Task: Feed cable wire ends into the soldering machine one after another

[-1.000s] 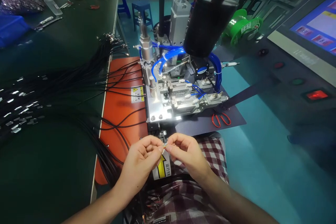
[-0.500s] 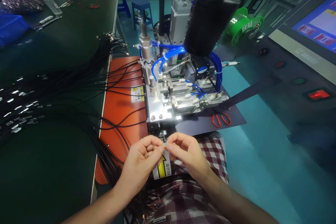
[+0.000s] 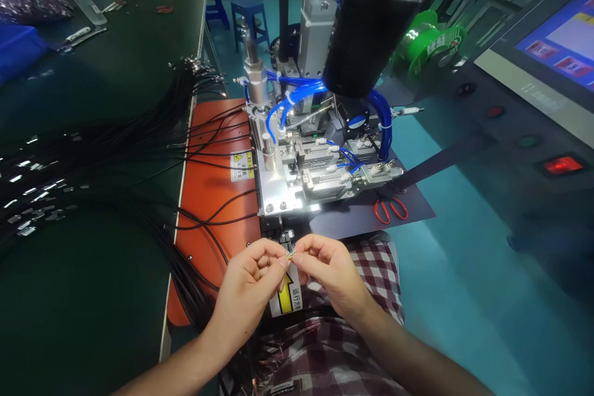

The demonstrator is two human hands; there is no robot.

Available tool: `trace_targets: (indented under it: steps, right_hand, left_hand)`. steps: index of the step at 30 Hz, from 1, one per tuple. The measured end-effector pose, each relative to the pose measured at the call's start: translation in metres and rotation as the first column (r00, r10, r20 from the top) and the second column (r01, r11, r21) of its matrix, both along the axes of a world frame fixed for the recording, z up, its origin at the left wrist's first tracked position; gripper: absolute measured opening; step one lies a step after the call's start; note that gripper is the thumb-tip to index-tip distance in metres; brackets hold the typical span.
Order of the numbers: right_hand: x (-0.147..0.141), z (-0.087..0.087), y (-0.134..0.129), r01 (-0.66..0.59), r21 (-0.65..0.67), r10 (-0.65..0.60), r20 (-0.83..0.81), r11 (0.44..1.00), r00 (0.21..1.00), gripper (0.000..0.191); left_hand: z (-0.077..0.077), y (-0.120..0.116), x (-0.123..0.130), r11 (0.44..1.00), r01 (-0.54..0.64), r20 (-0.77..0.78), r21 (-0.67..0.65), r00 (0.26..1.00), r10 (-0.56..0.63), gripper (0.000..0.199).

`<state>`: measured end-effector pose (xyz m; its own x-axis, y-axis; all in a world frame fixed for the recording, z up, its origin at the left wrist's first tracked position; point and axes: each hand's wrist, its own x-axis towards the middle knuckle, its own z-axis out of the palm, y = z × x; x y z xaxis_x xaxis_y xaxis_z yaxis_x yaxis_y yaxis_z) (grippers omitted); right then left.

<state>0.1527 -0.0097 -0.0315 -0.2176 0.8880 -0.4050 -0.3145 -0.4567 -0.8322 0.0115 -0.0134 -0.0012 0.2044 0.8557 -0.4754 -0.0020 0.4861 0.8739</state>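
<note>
My left hand (image 3: 253, 278) and my right hand (image 3: 327, 269) meet fingertip to fingertip in front of the machine (image 3: 315, 161). Between them, thin coloured wires (image 3: 290, 256) show, pinched by thumb and forefinger on each side. Most of the wires' length is hidden behind the fingers. Just beyond the fingertips lies the machine's small front track (image 3: 286, 236). Under the hands, a label with a yellow arrow (image 3: 286, 298) is partly covered. Several black cables (image 3: 192, 278) run past my left wrist over the orange plate (image 3: 208, 182).
Red-handled scissors (image 3: 391, 210) rest on the dark plate right of my hands. A large cable bundle (image 3: 116, 130) spreads over the dark table at left. A black nozzle (image 3: 371, 43) hangs above the machine. Behind are a green solder spool (image 3: 429, 43) and, rightward, a control screen (image 3: 563, 43).
My hands keep the same pinch on the wires, with only a very slight shift of the fingertips. The view has moved a little; nothing else differs.
</note>
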Motion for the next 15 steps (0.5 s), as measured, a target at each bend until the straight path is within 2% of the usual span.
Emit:
trace_targets:
  steps: [15]
  right_hand:
    - [0.0,0.0019,0.0002,-0.001,-0.006,0.001,0.01,1.0,1.0,0.012]
  left_hand:
    - [0.0014,0.0011,-0.0002,1.0,0.02,-0.009,0.001,1.0,-0.02,0.022]
